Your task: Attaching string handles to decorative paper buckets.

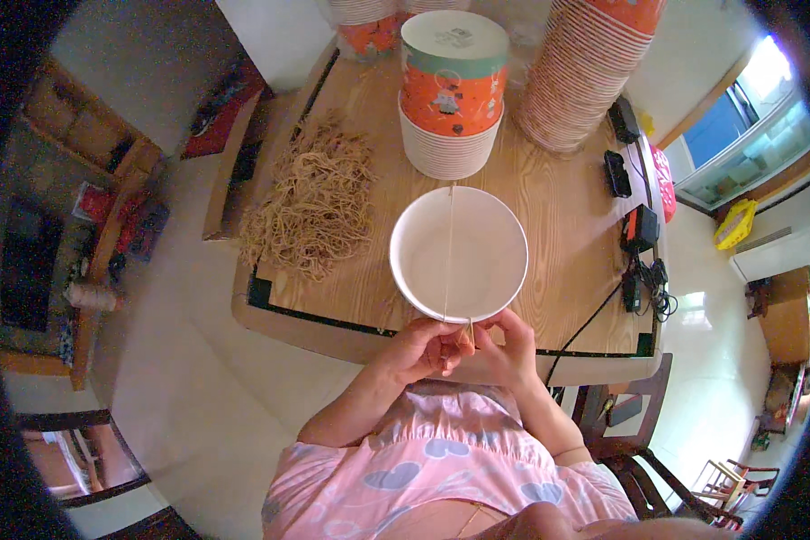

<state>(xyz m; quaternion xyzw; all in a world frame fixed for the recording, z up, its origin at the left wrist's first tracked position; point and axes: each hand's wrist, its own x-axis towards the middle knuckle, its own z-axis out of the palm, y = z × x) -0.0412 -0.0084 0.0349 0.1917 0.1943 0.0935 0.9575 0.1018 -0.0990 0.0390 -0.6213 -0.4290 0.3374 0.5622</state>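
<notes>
A white paper bucket (pixel 488 256) stands at the table's near edge with its open mouth toward me. One thin, pale string (pixel 450 243) runs straight across the mouth, from the far rim to the near rim. At the near rim, my left hand (pixel 426 347) has its fingers curled together in a pinch around the string's end. My right hand (pixel 511 351) meets it there, thumb and fingers closed, and a short piece of string shows between the two hands. The fingertips are partly hidden by each other.
Left of the bucket lies a tangled heap of tan strings (pixel 319 193). Behind it rises an upside-down stack of orange paper buckets (pixel 454 99). A taller stack (pixel 585 76) leans at the back right. Black adapters (pixel 639 229) and cables line the right edge; a wooden chair (pixel 634 423) stands nearby.
</notes>
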